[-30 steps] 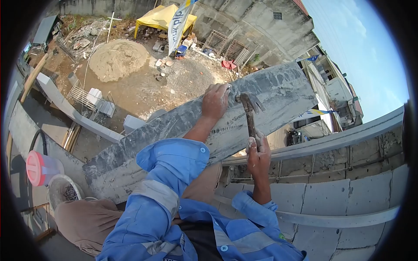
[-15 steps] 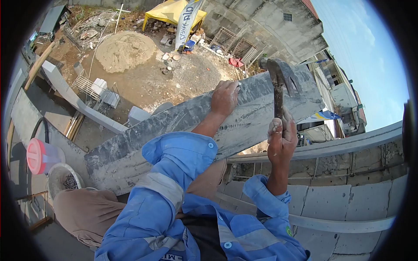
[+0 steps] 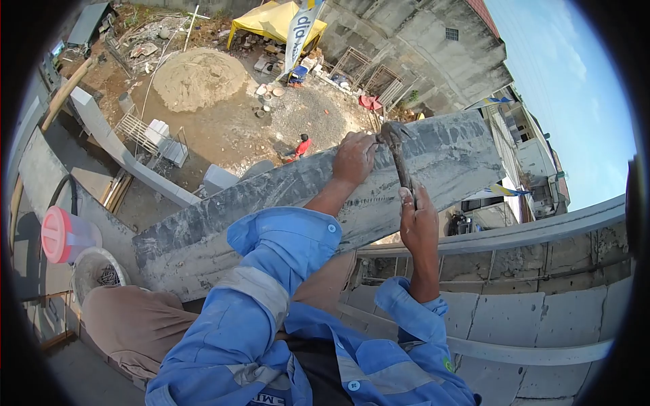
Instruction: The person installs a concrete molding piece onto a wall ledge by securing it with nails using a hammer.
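The hammer point(image 3: 399, 160) has its head at the far edge of the board point(image 3: 450, 159), just beside the left hand point(image 3: 354, 160), which bends over that edge, any pinch hidden; its handle slants back across the board into the right hand point(image 3: 420, 222), wrapped around it.

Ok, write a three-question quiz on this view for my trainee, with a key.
1. Which hand lies on the long, grey, mortar-smeared board, and which grips the dark metal claw hammer?
2. True or false: the translucent plastic container with a pink lid stands beside the round grey bucket.
3. The peaked fabric canopy is: A) blue; B) yellow; C) red.
Key: 1. left hand on the board, right hand on the hammer; 2. true; 3. B.
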### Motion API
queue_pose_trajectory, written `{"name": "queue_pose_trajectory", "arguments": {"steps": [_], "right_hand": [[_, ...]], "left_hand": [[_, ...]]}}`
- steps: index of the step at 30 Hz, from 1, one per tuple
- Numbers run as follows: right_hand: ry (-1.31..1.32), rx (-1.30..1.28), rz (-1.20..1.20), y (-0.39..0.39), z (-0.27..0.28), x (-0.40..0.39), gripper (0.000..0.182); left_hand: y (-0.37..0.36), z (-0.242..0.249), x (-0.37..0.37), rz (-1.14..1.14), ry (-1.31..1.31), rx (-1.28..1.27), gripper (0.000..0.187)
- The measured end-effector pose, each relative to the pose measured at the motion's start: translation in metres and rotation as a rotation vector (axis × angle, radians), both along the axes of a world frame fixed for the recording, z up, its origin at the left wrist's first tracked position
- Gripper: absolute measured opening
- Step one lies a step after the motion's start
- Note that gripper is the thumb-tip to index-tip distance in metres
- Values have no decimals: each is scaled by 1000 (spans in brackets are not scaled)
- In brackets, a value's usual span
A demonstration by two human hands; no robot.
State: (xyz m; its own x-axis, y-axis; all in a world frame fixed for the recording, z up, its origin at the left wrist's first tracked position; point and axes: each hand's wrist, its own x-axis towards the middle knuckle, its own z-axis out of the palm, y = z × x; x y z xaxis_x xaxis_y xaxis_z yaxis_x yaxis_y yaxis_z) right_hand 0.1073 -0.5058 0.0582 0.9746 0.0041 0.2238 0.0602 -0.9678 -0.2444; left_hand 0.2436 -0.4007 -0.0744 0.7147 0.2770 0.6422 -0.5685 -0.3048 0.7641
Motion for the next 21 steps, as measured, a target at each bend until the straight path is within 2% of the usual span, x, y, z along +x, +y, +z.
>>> {"name": "queue_pose_trajectory", "arguments": {"steps": [4,6,8,10,11,13,16,17,18,21], "right_hand": [[-177,134,123,-1,14,-20,35],[-128,457,-20,3,19,-25,37],[-182,435,1,1,9,-19,37],[-413,204,187,-6,-6,-6,39],[-414,204,188,-8,-7,0,39],[19,-114,7,-11,-6,5,41],[-125,-42,128,3,-4,-4,41],[-47,63,67,9,6,-11,39],[-33,62,64,9,12,-16,39],[-175,144,50,8,22,-26,39]], "left_hand": [[0,3,-2,-26,35,16,16],[2,6,-2,-26,76,-21,15],[3,7,-1,-22,80,-12,15],[4,6,-1,-23,84,0,15],[4,6,0,-8,63,4,15],[0,-1,-3,2,41,8,14],[9,-1,5,60,61,52,14],[7,0,1,27,77,47,14],[5,0,0,2,85,38,14],[6,6,-4,-7,106,11,14]]}}
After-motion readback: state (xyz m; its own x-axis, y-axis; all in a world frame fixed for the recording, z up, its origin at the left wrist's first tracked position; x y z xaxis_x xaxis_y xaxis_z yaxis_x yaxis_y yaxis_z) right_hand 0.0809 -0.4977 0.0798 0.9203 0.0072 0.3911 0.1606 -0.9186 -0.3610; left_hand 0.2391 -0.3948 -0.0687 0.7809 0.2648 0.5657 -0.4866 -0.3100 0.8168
